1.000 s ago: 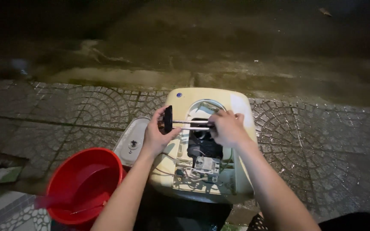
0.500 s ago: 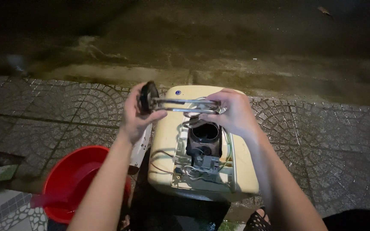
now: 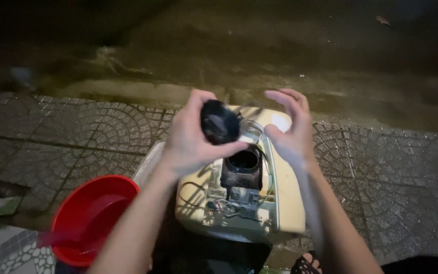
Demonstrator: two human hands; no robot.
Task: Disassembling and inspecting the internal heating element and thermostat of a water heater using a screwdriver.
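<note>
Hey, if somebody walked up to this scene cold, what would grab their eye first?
Probably the left hand at centre, holding up a round black part, with the right hand open beside it. Below them sits a cream appliance with its wiring and a dark round opening exposed. A bright red basin stands out at lower left on the patterned paving.

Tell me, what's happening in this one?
A person works outdoors on a patterned pavement, over a cream appliance casing with its wiring and a dark round opening exposed. The left hand grips a black round flange above the opening; the right hand is open beside it. A red basin sits left.
</note>
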